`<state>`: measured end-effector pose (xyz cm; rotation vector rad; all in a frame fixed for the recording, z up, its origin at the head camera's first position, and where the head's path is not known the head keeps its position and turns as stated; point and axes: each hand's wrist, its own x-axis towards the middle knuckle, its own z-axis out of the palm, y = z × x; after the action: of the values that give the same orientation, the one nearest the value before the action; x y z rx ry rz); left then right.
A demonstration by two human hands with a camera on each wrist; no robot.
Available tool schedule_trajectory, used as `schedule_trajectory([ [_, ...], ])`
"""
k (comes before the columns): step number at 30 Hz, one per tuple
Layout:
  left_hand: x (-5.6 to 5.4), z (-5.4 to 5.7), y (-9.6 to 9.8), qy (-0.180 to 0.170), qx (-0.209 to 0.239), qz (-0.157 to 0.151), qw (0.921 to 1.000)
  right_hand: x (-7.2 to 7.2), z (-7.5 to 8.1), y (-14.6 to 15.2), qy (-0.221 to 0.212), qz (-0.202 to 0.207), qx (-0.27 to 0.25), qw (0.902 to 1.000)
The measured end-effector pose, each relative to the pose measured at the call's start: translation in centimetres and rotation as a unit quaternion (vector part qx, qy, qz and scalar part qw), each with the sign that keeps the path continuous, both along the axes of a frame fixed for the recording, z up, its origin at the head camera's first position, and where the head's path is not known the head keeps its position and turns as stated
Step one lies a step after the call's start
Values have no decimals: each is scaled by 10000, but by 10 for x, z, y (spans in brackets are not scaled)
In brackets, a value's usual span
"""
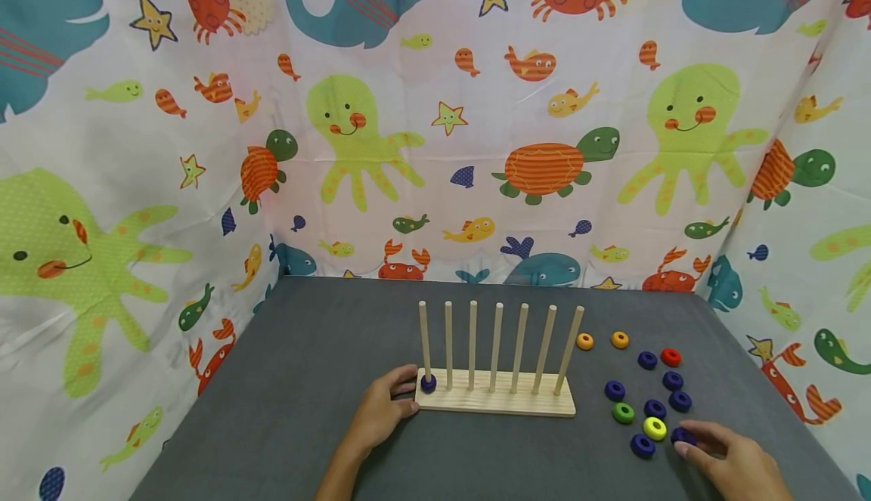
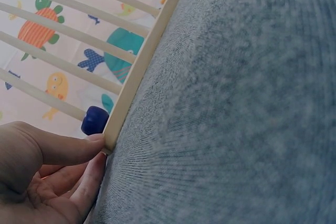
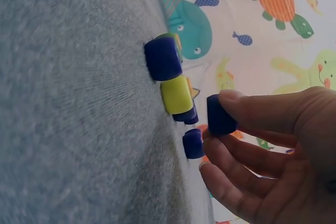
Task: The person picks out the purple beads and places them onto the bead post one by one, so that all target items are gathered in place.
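Observation:
A wooden peg stand [image 1: 497,403] with a row of several upright pegs stands on the table, and one dark blue ring [image 1: 428,385] sits at the foot of its leftmost peg. My left hand [image 1: 381,410] holds the left end of the base; in the left wrist view the thumb [image 2: 71,149] lies at the base's corner, fingers opposite. At the right, my right hand [image 1: 738,459] pinches another dark blue ring [image 3: 219,116] between thumb and fingers, apart from the tabletop in the right wrist view. Close beside it lie a yellow ring [image 1: 655,429] and a blue ring [image 1: 643,446].
More loose rings lie right of the stand: a green ring [image 1: 622,412], a red ring [image 1: 671,357], two orange rings [image 1: 619,340] and several blue ones [image 1: 615,391]. A cloth printed with sea animals [image 1: 449,184] hangs around the grey table [image 1: 327,335].

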<state>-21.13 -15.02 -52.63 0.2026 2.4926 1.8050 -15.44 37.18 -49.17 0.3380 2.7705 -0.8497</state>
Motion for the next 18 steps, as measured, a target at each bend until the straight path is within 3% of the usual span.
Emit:
schedule_trajectory([
  [11,-1,-1,0,-10,11,-34,10000,1,14,-20,514,-124,120,9985],
  [18,-1,-1,-1,-29,59,-30,10000,-1,22,-35,1089,-252,165,9936],
])
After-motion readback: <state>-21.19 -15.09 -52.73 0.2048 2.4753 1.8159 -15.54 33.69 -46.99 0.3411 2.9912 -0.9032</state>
